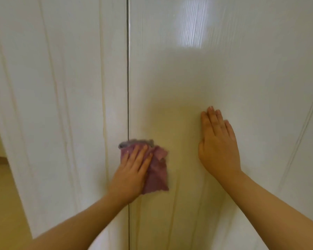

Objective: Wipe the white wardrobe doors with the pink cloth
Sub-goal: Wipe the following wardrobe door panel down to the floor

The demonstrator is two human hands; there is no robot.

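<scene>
Left hand (pixel 132 170): my flat fingers press the pink cloth (pixel 156 175) against the doors at lower centre, over the seam (pixel 128 78).
Right hand (pixel 218 141): open, flat on the right door (pixel 224 69) — bracing, I judge.

Even, soft indoor lighting with a warm yellowish cast low down. A bright striped reflection (pixel 192 22) glares high on the glossy right wardrobe door (pixel 242 73); a faint shadow darkens its middle. Detail is soft and slightly blurred. Wide-angle distortion bows the door edges outward.
</scene>
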